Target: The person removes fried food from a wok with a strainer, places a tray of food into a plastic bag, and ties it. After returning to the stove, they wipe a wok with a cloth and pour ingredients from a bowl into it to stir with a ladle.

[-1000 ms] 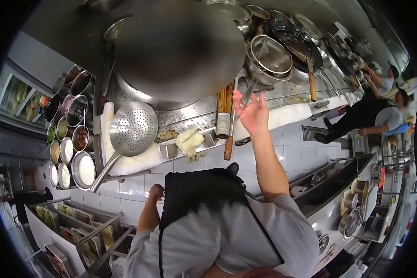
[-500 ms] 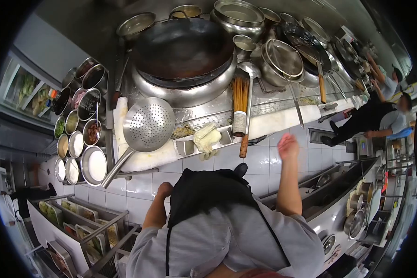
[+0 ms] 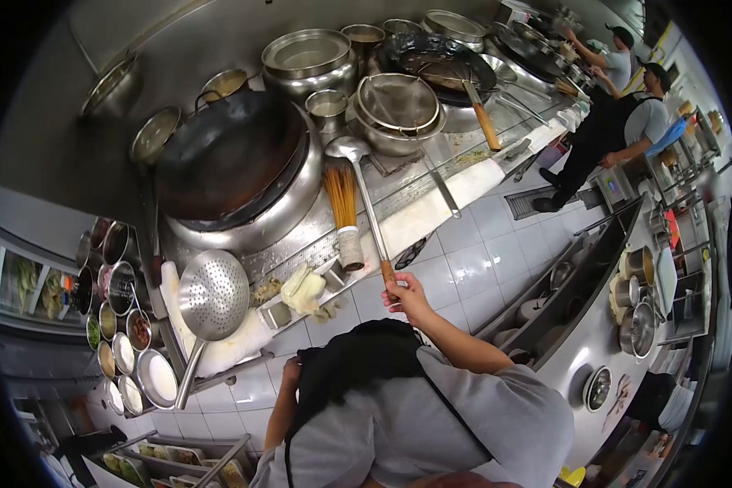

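My right hand [image 3: 407, 298] is closed around the wooden handle end of a long ladle [image 3: 369, 200], whose bowl rests on the stove counter. Beside the ladle lies a bamboo brush [image 3: 343, 213]. My left hand [image 3: 292, 371] hangs low at the left of my black apron, its fingers too indistinct to tell what they do. A large dark wok [image 3: 228, 154] sits on the burner at the left. In front of it lies a perforated skimmer [image 3: 214, 294]. A pale cloth [image 3: 303, 289] is draped at the counter's front edge.
Seasoning and ingredient containers [image 3: 156, 378] stand at the left. Strainers [image 3: 398, 102] and a second wok [image 3: 437, 65] are further right. Two people [image 3: 610, 122] work at the far right. Behind me on the right is a steel counter [image 3: 581, 350] with bowls.
The wok came down from its raised, blurred position onto the burner. My right hand moved from the air to the ladle handle and closed on it. The view has turned.
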### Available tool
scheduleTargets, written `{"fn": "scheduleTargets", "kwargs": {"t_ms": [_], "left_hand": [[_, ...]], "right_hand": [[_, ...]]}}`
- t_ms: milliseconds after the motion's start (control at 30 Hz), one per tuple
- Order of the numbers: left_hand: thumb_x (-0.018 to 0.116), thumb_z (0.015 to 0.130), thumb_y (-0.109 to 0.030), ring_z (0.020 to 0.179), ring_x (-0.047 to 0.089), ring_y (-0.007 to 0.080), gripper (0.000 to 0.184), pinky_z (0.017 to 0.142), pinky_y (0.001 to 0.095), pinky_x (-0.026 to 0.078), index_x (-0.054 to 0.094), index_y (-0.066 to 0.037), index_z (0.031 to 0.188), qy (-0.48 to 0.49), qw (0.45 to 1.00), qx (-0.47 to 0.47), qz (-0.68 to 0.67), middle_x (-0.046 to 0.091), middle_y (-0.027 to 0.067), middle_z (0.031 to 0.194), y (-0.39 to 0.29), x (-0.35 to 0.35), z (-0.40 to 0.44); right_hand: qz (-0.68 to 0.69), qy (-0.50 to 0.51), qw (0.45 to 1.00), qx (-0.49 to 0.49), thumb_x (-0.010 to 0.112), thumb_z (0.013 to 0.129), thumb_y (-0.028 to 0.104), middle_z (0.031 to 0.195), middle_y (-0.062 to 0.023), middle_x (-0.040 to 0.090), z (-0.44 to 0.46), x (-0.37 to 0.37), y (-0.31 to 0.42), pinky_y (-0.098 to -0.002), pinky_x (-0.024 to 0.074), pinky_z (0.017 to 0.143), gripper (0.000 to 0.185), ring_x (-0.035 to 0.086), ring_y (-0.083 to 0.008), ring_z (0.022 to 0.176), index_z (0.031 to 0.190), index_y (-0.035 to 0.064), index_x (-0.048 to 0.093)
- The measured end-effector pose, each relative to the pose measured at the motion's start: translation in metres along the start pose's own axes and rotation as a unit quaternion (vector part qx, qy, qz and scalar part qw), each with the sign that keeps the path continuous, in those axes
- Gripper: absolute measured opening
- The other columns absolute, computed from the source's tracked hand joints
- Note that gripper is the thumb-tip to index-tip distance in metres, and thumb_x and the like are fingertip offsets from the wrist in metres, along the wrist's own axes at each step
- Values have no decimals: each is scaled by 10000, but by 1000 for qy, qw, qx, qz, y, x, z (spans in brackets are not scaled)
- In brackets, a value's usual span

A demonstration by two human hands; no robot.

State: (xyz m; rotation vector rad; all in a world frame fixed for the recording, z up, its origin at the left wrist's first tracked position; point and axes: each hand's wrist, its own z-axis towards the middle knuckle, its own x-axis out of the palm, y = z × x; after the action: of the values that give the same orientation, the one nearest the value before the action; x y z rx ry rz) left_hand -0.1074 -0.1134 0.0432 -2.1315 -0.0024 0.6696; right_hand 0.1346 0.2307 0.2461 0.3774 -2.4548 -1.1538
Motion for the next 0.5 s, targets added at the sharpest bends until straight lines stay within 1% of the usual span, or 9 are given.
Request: {"fn": "scheduleTargets", "kwargs": {"t_ms": [33, 67, 133, 233, 300, 333, 433, 467, 500], "left_hand": [[687, 791, -258, 877, 697, 300, 241, 766, 376, 529, 725, -52, 909, 16, 998, 29, -56, 717, 157, 895, -14, 3, 3], [671, 811, -262, 873, 697, 299, 249, 770, 375, 529, 721, -51, 934, 21, 1000, 14, -4, 718, 154, 902, -28, 4, 6], [638, 852, -269, 865, 698, 297, 266, 777, 373, 529, 714, -50, 982, 30, 995, -18, 98, 720, 147, 916, -50, 10, 14], [601, 895, -302, 935, 687, 267, 316, 833, 352, 516, 698, -46, 1055, 11, 988, -22, 149, 712, 156, 986, -95, 11, 11], [588, 915, -314, 999, 668, 251, 340, 878, 338, 497, 688, -41, 1091, 44, 992, 8, 117, 699, 165, 1040, -140, 10, 12], [581, 925, -321, 1031, 658, 243, 353, 900, 331, 488, 683, -39, 1110, 63, 992, 23, 105, 693, 170, 1067, -161, 7, 14], [547, 956, -308, 1100, 626, 247, 366, 935, 318, 462, 665, -21, 1151, 178, 982, 51, 45, 675, 176, 1127, -225, 14, 21], [541, 964, -305, 1100, 626, 254, 368, 936, 318, 461, 661, -12, 1152, 237, 969, 69, 13, 675, 172, 1131, -246, 17, 22], [535, 972, -303, 1101, 625, 261, 371, 936, 318, 460, 657, -3, 1153, 296, 951, 87, -20, 676, 168, 1135, -267, 19, 24]], "right_hand": [[-16, -4, 1000, -8, 693, 894, 240, 839, -93, 673, -1, -11, 4, -290, 508, 519, 363, 638, -154, 627, 1153, 98, 482], [-25, 5, 999, -38, 689, 895, 224, 813, -88, 674, 1, -22, 4, -270, 495, 504, 346, 635, -137, 614, 1140, 79, 493], [-50, 32, 997, -50, 692, 895, 226, 799, -88, 675, 3, -36, 12, -259, 486, 497, 344, 634, -130, 612, 1132, 73, 495], [-58, 66, 995, -47, 694, 899, 230, 782, -85, 674, 5, -47, 19, -236, 461, 486, 332, 631, -118, 613, 1121, 68, 507], [-48, 94, 994, -39, 688, 906, 236, 784, -80, 674, 10, -53, 15, -227, 448, 484, 327, 632, -116, 617, 1123, 70, 509], [-63, 88, 993, -54, 632, 944, 309, 782, -63, 672, 7, -52, 19, -225, 438, 485, 289, 630, -111, 617, 1072, 63, 554], [-7, 31, 998, -52, 558, 983, 354, 784, -68, 671, 14, -62, 8, -234, 460, 490, 323, 626, -114, 620, 955, 37, 613], [-27, 5, 997, -68, 516, 998, 362, 780, -61, 664, 11, -65, 8, -247, 466, 495, 375, 620, -111, 622, 869, 34, 644], [-39, -11, 996, -74, 522, 993, 337, 774, -55, 664, 11, -74, 0, -248, 469, 501, 348, 621, -110, 625, 871, 37, 650]]}}
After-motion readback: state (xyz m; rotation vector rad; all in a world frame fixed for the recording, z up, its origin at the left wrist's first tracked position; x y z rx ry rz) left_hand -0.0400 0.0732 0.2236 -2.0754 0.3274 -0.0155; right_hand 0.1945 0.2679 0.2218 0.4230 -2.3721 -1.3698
